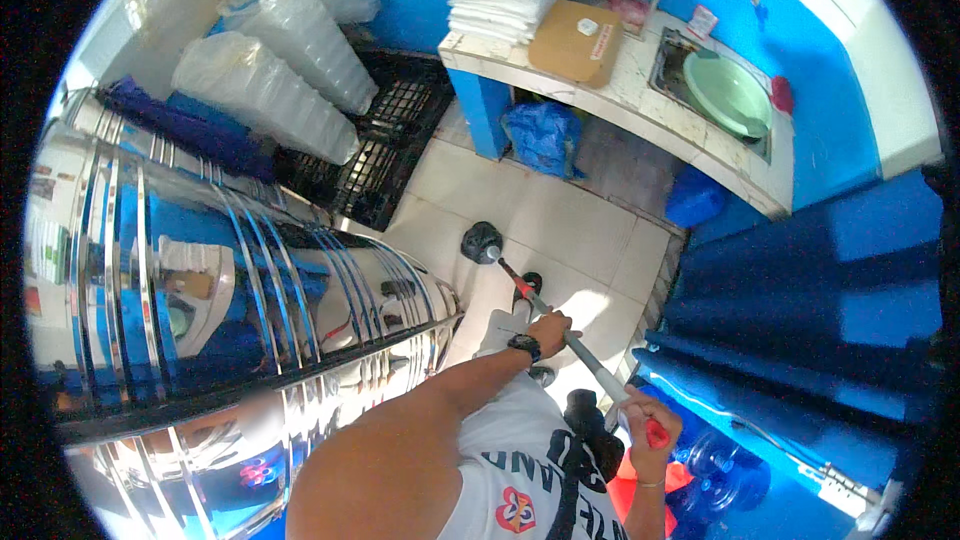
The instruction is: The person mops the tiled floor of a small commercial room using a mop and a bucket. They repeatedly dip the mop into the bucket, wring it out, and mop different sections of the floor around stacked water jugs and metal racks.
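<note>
Both my hands are closed round the pole of a mop (594, 370), which slants from lower right toward the middle of the floor. My left hand (550, 333), with a dark watch at the wrist, grips the grey pole about midway. Higher up, close to the red end cap, my right hand (652, 424) is wrapped round the pole. At the far end, the dark mop head (481, 241) rests on the pale tiled floor (465, 180), just ahead of my feet. A red sleeve joins the pole sections near my shoe.
Shiny metal racks or panels (240, 290) stand at left, with bagged clear containers (265, 90) on black crates (385, 130) behind. A counter (640, 100) holds white stacks, a cardboard box and a sink with a green basin (727, 92). Blue curtain (800, 290) and water bottles (715, 465) are at right.
</note>
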The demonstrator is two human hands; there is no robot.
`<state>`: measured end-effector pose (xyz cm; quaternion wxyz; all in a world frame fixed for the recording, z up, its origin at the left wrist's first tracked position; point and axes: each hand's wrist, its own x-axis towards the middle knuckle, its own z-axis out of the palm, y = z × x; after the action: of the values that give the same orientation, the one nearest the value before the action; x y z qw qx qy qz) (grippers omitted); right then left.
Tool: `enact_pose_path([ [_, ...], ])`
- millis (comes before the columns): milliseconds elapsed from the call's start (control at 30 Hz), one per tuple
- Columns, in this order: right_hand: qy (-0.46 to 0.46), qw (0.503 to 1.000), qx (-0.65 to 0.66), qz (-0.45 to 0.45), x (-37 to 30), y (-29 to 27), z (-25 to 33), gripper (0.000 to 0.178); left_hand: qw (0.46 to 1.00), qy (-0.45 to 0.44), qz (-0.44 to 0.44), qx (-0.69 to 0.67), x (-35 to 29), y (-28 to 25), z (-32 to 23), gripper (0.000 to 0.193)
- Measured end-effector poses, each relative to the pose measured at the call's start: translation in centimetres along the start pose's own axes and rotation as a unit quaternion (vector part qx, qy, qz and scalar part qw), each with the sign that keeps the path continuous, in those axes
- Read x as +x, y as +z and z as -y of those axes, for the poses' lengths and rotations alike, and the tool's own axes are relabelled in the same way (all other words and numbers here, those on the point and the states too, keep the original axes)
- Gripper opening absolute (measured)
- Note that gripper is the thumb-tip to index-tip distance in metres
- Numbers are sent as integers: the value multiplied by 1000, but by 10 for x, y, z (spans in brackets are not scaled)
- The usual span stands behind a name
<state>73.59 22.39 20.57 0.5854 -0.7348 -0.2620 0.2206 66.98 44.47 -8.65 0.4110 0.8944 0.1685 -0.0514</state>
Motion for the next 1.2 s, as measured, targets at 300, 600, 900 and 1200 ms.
enact_pose_path([
  [300,56,993,90,54,131,53,-15,13,989,-143,4,29,63,-83,56,22],
  [600,33,966,101,234,275,182,-42,9,973,-209,-95,34,96,-198,216,36],
  [900,26,978,49,203,376,177,5,6,971,-185,-149,-6,187,-240,221,32],
  [1200,-75,980,-47,177,411,191,21,8,974,-151,-165,-38,271,-296,190,38],
])
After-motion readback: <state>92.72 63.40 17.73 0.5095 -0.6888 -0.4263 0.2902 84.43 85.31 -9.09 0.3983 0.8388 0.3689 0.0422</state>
